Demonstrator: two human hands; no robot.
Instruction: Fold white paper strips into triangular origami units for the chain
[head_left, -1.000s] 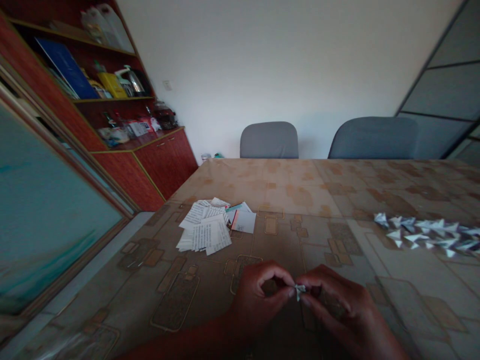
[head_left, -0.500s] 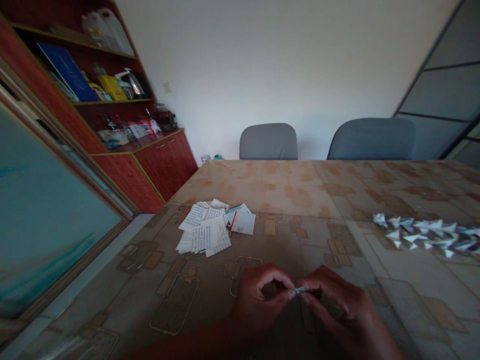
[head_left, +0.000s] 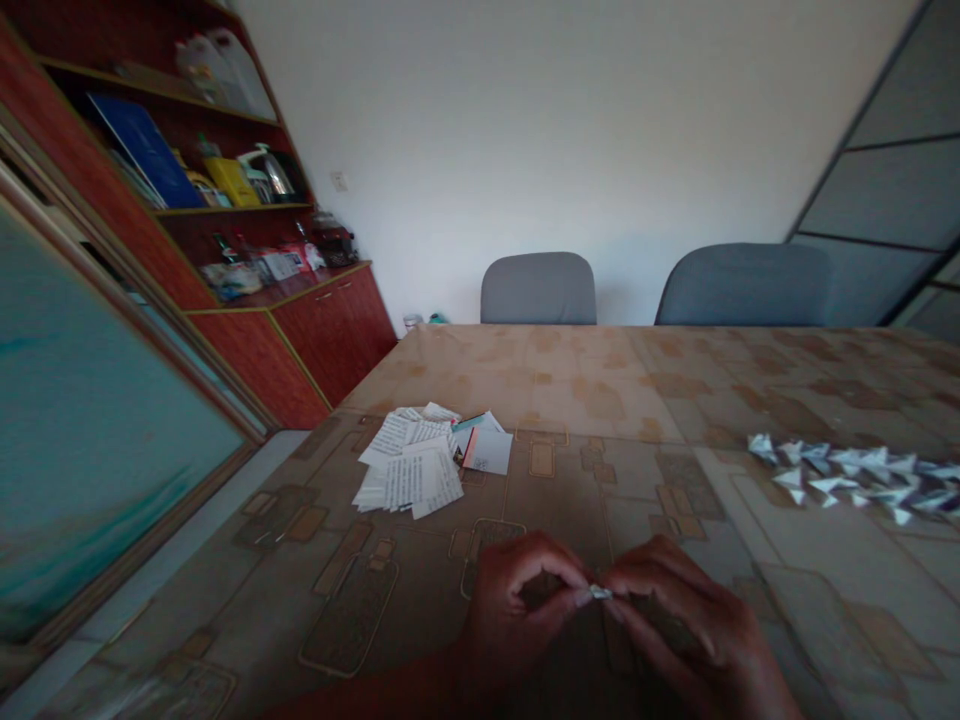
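A tiny folded piece of paper [head_left: 599,592] shows between my fingertips, close to the near edge of the view. My left hand [head_left: 525,595] pinches it from the left with thumb and forefinger. From the right, my right hand [head_left: 686,610] closes thumb and forefinger on its other end. Most of the paper is covered by the fingers, so its full shape is hidden. Beyond my hands to the left lies a loose pile of printed paper slips [head_left: 416,465]. Several small folded paper pieces [head_left: 862,470] with pointed tips stand in rows at the right.
The table [head_left: 570,380] has a patterned brown cover. Two grey chairs, a left one [head_left: 538,288] and a right one [head_left: 742,285], stand behind its far edge against the wall. A red-brown cabinet [head_left: 322,335] with filled shelves is at the left, beside a glass door [head_left: 97,430].
Both hands stay nearly in place, and the paper between the fingertips has turned slightly, showing a lighter face. The view has tipped up slightly.
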